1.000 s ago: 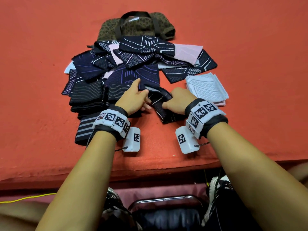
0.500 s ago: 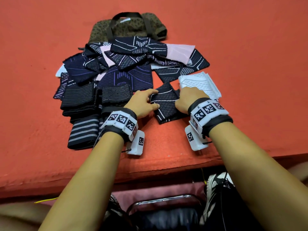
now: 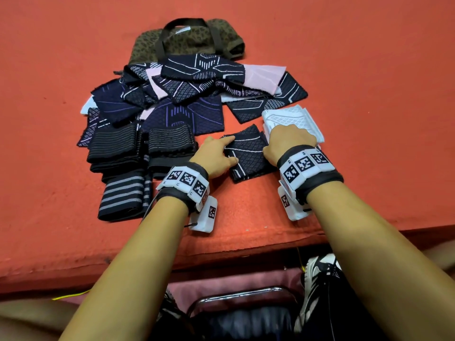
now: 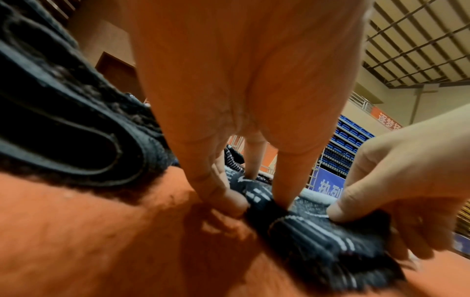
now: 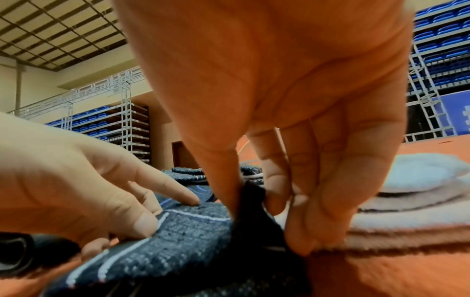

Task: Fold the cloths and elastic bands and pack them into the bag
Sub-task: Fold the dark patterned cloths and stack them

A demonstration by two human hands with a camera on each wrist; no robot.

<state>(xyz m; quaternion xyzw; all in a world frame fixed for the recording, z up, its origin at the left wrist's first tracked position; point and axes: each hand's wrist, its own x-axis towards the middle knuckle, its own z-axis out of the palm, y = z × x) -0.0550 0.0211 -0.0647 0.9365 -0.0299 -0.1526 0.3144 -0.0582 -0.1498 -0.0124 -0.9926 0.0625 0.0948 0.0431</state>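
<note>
The dark cloth (image 3: 247, 153), folded smaller since a second ago, is pinched by the right hand (image 3: 288, 141) and pressed flat-fingered by the left hand (image 3: 216, 156); stacking seems next.

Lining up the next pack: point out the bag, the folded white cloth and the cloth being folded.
bag (image 3: 197, 43), head view, patterned side panel.
folded white cloth (image 3: 293, 116), head view, top face.
dark cloth (image 3: 248, 151), head view, its middle between the hands.
</note>
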